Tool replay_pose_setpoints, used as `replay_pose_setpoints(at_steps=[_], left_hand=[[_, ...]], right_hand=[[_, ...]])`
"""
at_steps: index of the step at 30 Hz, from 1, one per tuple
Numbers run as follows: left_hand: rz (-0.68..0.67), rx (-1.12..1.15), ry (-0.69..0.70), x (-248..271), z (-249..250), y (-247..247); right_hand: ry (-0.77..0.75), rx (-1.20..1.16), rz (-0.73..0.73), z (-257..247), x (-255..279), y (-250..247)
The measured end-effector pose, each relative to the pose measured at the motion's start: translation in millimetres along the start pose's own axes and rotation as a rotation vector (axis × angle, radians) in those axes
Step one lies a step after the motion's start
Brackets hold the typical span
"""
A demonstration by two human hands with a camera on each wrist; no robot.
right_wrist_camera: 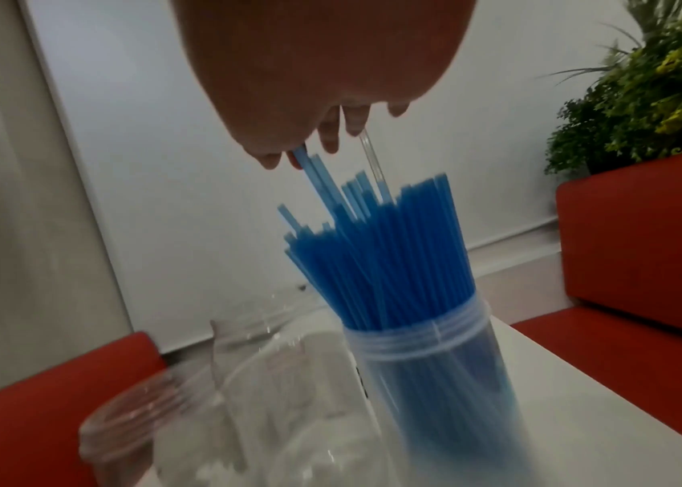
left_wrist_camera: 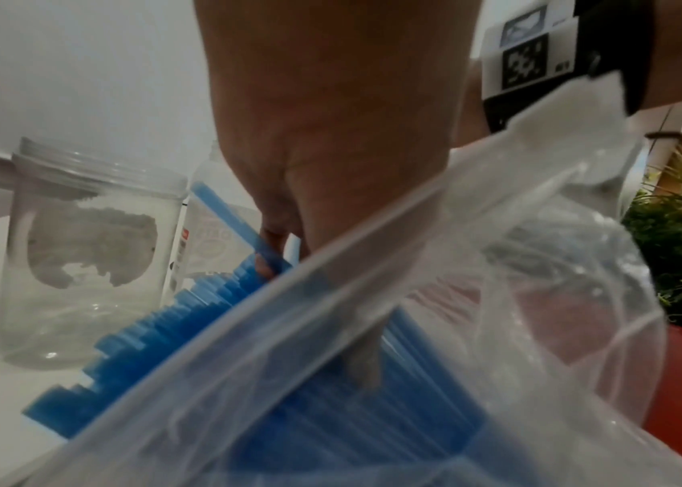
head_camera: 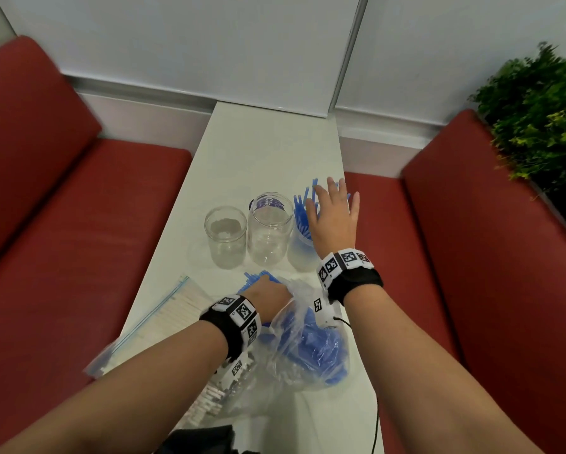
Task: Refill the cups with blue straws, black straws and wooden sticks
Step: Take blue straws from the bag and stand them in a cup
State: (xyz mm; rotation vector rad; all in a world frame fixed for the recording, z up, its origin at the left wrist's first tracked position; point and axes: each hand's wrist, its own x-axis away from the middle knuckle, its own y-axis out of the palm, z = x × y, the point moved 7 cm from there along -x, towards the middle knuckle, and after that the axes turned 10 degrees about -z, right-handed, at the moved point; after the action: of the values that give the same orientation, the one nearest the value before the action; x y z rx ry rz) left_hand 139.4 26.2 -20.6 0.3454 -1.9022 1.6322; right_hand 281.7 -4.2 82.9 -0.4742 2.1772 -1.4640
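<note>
On table (head_camera: 262, 152), blue straws (right_wrist_camera: 377, 250) in cup (right_wrist_camera: 435, 379)

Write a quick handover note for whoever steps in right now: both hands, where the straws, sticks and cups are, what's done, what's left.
Left hand: gripping blue straws at the mouth of the plastic bag.
Right hand: open, fingers spread on the straw tops in the right cup.
Done: right cup holds blue straws.
Left: middle cup and left cup are empty. A zip bag of pale sticks lies left; black straws not clearly seen.
</note>
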Motion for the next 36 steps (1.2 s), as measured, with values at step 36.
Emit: replay_pose_setpoints(at_steps=[36], left_hand=[[0.098,0.103,-0.458,82,-22,-115]], right_hand=[[-0.032,-0.477,-0.734,-38,117,59]])
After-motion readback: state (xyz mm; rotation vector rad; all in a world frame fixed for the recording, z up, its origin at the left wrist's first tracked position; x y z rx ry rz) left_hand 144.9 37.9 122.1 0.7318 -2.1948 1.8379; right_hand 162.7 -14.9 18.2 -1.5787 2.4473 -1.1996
